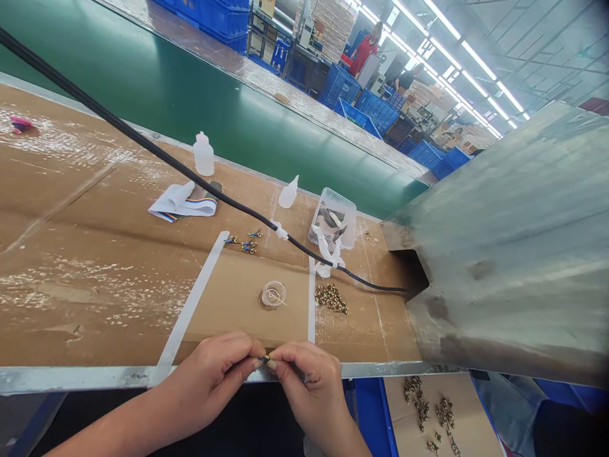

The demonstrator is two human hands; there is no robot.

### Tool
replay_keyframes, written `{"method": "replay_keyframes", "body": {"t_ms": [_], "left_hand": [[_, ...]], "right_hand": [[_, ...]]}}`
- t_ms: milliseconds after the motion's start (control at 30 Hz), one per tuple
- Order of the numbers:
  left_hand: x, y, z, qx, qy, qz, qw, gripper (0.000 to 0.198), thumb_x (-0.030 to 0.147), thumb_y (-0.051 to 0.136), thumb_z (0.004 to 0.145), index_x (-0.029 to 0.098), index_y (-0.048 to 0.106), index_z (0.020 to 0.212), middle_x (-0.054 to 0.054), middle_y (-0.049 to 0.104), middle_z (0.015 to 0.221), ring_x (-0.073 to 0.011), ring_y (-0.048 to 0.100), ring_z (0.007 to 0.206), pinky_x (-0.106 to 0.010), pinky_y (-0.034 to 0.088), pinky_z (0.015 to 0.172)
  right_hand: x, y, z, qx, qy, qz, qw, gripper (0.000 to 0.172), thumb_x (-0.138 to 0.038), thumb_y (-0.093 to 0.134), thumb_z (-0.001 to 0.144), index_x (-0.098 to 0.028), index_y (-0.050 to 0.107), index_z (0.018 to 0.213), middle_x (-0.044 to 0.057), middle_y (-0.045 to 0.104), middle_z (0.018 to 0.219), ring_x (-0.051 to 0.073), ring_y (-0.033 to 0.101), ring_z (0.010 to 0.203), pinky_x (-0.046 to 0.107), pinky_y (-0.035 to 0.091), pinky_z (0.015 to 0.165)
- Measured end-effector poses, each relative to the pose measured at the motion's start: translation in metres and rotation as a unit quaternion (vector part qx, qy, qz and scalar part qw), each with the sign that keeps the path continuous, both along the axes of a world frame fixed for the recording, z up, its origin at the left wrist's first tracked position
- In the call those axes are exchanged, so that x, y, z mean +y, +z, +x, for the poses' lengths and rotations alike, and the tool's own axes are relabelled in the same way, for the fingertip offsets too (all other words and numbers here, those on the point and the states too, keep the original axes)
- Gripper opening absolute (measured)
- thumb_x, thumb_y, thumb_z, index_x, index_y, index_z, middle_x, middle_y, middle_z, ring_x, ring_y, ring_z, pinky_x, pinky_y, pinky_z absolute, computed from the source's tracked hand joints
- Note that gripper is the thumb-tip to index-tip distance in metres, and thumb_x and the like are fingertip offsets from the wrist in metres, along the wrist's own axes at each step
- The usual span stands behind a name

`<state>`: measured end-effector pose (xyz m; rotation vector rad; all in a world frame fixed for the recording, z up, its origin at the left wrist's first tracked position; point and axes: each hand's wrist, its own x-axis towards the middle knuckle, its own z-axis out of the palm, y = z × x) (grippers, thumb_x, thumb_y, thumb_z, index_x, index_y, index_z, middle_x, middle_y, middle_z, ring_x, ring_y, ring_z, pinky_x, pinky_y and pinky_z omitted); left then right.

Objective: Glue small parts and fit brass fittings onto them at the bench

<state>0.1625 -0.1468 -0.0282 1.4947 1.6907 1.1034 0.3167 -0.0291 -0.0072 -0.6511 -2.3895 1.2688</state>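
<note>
Both hands meet at the table's front edge. My left hand [223,371] pinches one side of a small blue and gold part [265,359], and my right hand [309,381] pinches its other side. Fingertips cover much of that part. Beyond the hands, a small round clear dish [274,293] lies on a taped cardboard sheet [228,298]. Several blue and gold pieces [248,246] lie at the sheet's back left corner. To its right is a pile of small dark and gold parts [332,298].
A black cable [247,210] crosses above the table toward a metal housing [504,254]. Farther back are two white bottles [204,156], a folded cloth [183,202] and a clear box [349,222]. More parts [419,403] lie lower right.
</note>
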Motion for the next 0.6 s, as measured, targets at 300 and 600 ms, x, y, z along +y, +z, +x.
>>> {"method": "replay_keyframes", "body": {"t_ms": [300,600], "left_hand": [[-0.0006,0.0000,0.0001,0.000,0.004,0.006,1.000,0.024,0.019,0.040,0.096,0.021,0.062,0.086,0.002,0.066,0.074,-0.0132,0.063,0.069,-0.020,0.046,0.064],[0.0019,-0.0006,-0.0009,-0.003,-0.001,0.003,1.000,0.025,0.020,0.041,0.096,0.021,0.063,0.086,0.002,0.065,0.073,-0.0128,0.062,0.068,-0.019,0.045,0.064]], "right_hand": [[-0.0023,0.0030,-0.0014,0.001,-0.016,-0.016,1.000,0.015,-0.015,0.061,0.087,-0.023,0.072,0.080,-0.001,0.072,0.073,0.013,0.066,0.068,0.020,0.046,0.064],[-0.0022,0.0066,-0.0019,-0.017,-0.025,-0.033,0.999,0.014,-0.016,0.063,0.086,-0.023,0.073,0.078,-0.002,0.072,0.071,0.013,0.065,0.067,0.020,0.046,0.064]]}}
